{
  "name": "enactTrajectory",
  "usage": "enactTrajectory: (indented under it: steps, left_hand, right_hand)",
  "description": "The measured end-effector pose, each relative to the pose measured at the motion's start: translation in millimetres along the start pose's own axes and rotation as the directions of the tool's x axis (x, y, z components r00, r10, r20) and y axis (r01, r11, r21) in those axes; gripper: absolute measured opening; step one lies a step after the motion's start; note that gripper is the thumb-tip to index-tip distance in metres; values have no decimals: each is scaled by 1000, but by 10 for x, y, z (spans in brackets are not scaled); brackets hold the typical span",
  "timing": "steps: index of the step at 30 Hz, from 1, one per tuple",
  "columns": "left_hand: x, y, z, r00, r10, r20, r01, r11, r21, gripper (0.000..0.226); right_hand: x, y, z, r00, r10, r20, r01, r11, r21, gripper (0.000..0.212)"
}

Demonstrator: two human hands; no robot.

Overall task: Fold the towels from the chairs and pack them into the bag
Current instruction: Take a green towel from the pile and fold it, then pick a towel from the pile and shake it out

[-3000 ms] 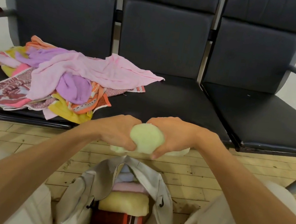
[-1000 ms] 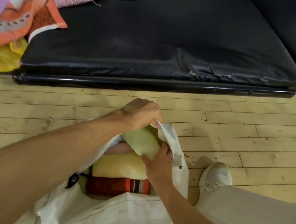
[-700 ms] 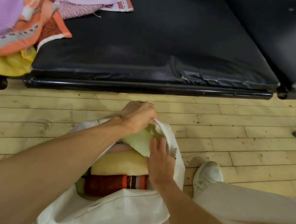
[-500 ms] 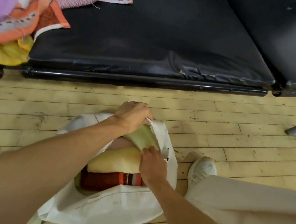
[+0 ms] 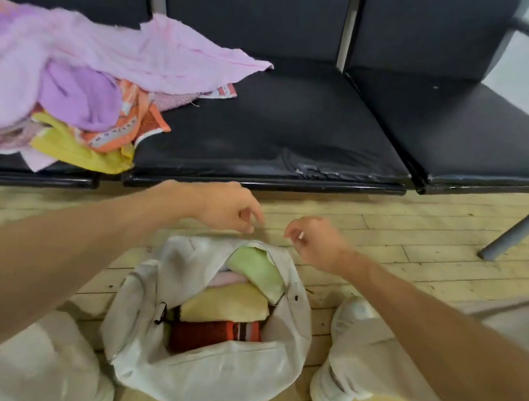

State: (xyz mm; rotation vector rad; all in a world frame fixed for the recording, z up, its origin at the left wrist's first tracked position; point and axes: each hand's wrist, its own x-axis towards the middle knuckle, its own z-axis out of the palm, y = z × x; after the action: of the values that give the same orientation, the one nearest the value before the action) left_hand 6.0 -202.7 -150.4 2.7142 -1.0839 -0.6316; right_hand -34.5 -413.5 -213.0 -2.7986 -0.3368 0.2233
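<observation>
Head view: bag [image 5: 211, 375] stands on the wood floor [image 5: 424, 232] between the person's knees, mouth open upward, so each packed piece drops straight in. Inside, folded towels stand on edge in a row: red striped towel [image 5: 211, 332] nearest, yellow towel [image 5: 225, 305], a sliver of pink towel [image 5: 230, 278], then the green towel [image 5: 255, 268] wedged at the far end under the rim. Standing them on edge presumably saves room.

Left hand [image 5: 227, 208] and right hand [image 5: 315, 243] hover just above the far rim, apart from each other, fingers loosely curled, holding nothing; neither touches the bag.

Pile of unfolded towels [image 5: 68, 72] lies on the left chair, spilling onto the middle seat [image 5: 285, 127], within the left hand's reach.

Judgement: green towel is packed; next step is to fetch a piece from the pile
</observation>
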Motion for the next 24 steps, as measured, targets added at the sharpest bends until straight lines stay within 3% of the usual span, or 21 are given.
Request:
enactTrajectory:
  steps: [4,6,10,12,16,18,19,20,22,24]
  left_hand:
    - [-435,-38,-473,987,-54,-153,49,998,-35,31]
    - [-667,-190,-666,967,-123,-224,106,991,-87,31]
    - [-1178,-715,-839,857,-326,-400,223,933,-282,22]
    - [-1411,-986,-766,747,-434,-504,289,894,-341,19]
    - [-1680,-1532,-530,438,-600,-669,439,792,-424,28]
    - [-1777,-1769,-453,283,-670,-686,489,716,-497,34]
    - [-1823,-1864,-417,238,-708,-665,499,677,-542,38]
    - [-1865,-1938,-367,230,-746,-625,495,643,-584,45]
    - [-1930,-2019,-238,309,-782,-541,498,618,-608,59]
    - [-1953,-2062,-129,362,-750,-554,547,652,-526,54]
  right_hand:
    - [259,-312,-593,970,-115,-216,132,989,66,25]
    - [427,-515,-810,958,-128,-256,162,980,114,23]
    - [841,-980,-992,949,-159,-272,220,952,211,22]
    - [1050,-1229,-952,955,-156,-253,228,929,290,23]
    - [1449,-1743,-733,973,-126,-194,207,849,487,21]
    - [1589,-1966,-595,976,-130,-176,206,811,547,19]
    - [1648,-2057,-525,977,-123,-174,203,786,584,18]
    - [1691,-2136,-456,980,-110,-168,192,756,625,17]
    - [1734,-2271,-336,985,-93,-145,167,715,679,18]
    - [1718,-2362,-265,987,-109,-114,158,693,703,18]
